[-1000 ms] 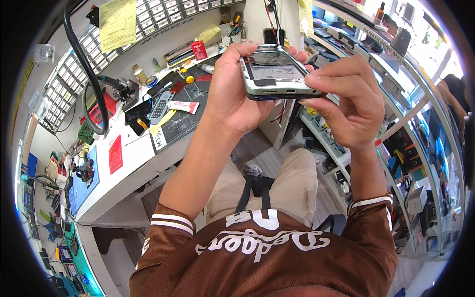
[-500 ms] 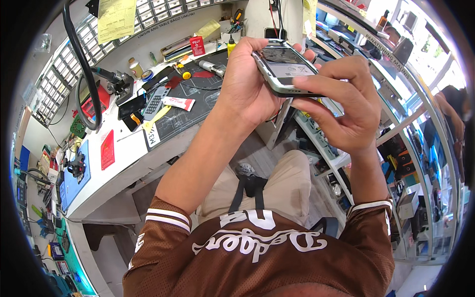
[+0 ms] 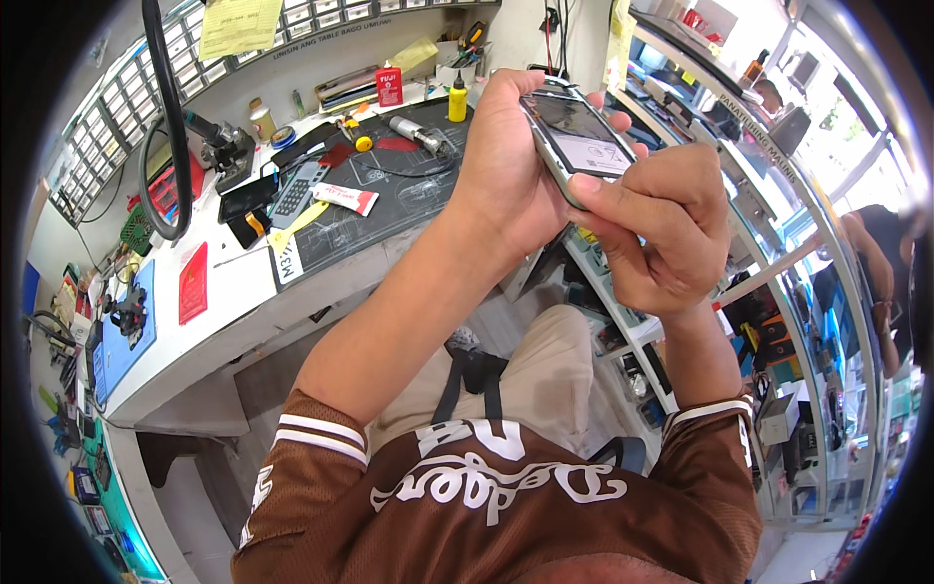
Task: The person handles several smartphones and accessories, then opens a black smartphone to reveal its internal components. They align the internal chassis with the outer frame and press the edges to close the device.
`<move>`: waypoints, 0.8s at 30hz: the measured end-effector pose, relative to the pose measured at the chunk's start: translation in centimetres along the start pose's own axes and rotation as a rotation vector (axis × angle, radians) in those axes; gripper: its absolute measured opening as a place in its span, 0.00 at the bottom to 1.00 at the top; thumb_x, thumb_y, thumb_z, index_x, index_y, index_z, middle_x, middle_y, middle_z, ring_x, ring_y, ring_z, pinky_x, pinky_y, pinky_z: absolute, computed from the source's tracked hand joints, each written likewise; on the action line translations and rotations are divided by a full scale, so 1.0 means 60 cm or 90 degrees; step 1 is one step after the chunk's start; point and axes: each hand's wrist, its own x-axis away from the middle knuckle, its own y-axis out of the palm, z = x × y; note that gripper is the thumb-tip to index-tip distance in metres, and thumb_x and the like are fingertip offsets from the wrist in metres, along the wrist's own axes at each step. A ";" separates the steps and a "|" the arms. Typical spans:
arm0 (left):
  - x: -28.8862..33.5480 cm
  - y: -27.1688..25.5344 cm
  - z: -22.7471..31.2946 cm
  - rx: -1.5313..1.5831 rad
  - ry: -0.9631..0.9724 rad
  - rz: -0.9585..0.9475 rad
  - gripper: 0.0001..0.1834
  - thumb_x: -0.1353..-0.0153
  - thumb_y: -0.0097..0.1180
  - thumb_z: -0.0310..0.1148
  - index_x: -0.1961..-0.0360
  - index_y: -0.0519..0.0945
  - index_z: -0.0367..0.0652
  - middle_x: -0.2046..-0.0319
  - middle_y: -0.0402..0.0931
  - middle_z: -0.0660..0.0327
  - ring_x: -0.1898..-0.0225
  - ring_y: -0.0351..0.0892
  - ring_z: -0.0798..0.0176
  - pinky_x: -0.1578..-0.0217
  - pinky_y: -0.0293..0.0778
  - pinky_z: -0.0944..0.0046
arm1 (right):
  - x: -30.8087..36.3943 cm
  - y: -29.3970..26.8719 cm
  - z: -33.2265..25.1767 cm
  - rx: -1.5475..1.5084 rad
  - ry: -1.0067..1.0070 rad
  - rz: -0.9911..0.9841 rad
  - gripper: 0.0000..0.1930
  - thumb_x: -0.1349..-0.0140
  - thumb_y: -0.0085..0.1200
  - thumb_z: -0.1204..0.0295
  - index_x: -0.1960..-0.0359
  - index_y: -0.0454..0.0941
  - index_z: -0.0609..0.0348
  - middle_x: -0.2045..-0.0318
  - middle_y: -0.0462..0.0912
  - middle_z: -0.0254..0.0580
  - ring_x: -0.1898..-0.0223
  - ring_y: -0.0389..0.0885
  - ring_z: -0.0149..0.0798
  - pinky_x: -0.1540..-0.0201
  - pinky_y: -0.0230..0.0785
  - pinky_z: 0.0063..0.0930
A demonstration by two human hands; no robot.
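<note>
A smartphone (image 3: pixel 589 154) with its screen lit is held up in front of me, above the right end of the workbench. My left hand (image 3: pixel 508 161) is wrapped round its left side and back, with fingertips showing along its far right edge. At the near end of the phone, my right hand (image 3: pixel 666 219) pinches the bottom corner between thumb and curled fingers. Those fingers cover part of the phone's lower edge. On the screen there is a dark picture above a pale area with a line drawing.
On the workbench's dark mat (image 3: pixel 389 195) lie a white-and-red tube (image 3: pixel 345 198), a yellow spudger-like tool (image 3: pixel 297 229) and a metal cylinder tool (image 3: pixel 416 134). A yellow bottle (image 3: pixel 457 99) and red can (image 3: pixel 388 86) stand behind. A microscope (image 3: pixel 222 146) is at left; glass shelves (image 3: pixel 778 263) rise at right, with another person (image 3: pixel 871 263) beyond.
My right hand has closed in from an open-fingered hold to a tighter pinch at the phone's bottom corner. The phone has tilted and shifted slightly right as the view moved.
</note>
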 end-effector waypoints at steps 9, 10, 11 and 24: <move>-0.006 -0.024 0.035 0.029 -0.069 -0.173 0.30 0.27 0.35 0.43 0.40 0.71 0.26 0.45 0.79 0.41 0.42 0.80 0.42 0.38 0.77 0.43 | 0.030 -0.008 0.022 -0.076 0.116 0.114 0.21 0.51 0.75 0.79 0.52 0.88 0.58 0.57 0.83 0.44 0.58 0.82 0.40 0.51 0.80 0.34; -0.006 -0.035 0.038 0.044 -0.079 -0.170 0.30 0.27 0.35 0.43 0.39 0.70 0.25 0.45 0.79 0.40 0.42 0.80 0.42 0.38 0.78 0.44 | 0.029 -0.010 0.024 -0.072 0.107 0.113 0.21 0.51 0.75 0.81 0.53 0.88 0.58 0.58 0.83 0.43 0.58 0.82 0.40 0.51 0.80 0.33; -0.007 -0.034 0.037 0.061 -0.094 -0.168 0.30 0.26 0.35 0.43 0.38 0.69 0.25 0.44 0.78 0.40 0.42 0.80 0.42 0.38 0.78 0.45 | 0.030 -0.012 0.026 -0.063 0.101 0.112 0.20 0.51 0.74 0.82 0.54 0.89 0.58 0.59 0.83 0.43 0.58 0.83 0.39 0.51 0.81 0.33; -0.016 -0.047 0.037 0.223 -0.182 -0.188 0.31 0.27 0.34 0.43 0.36 0.64 0.24 0.38 0.71 0.35 0.35 0.75 0.40 0.33 0.74 0.41 | 0.030 -0.015 0.034 -0.173 0.158 0.150 0.17 0.51 0.73 0.84 0.57 0.89 0.59 0.59 0.88 0.43 0.56 0.87 0.40 0.48 0.82 0.36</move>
